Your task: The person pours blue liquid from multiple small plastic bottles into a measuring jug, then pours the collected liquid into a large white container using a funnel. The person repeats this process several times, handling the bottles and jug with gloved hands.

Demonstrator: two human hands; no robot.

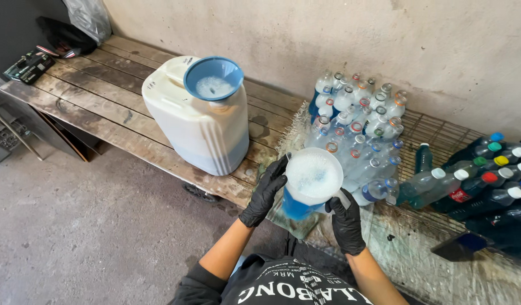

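Hands (264, 194) (346, 222) hold foamy jug (311, 181); open bottles (356, 127) behind.

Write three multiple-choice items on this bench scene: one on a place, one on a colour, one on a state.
1. Where does the blue funnel sit?
A. On the floor
B. In the mouth of the white jerrycan
C. Among the capped bottles

2. What colour are the gloves on both hands?
A. Black
B. Yellow
C. White

3. What is inside the jug held by the left hand and right hand?
A. Nothing
B. Dry sand
C. Blue liquid topped with foam

Answers: 1 B, the funnel stands atop the can; 2 A, both gloves are black; 3 C, foam shows at the rim with blue below.
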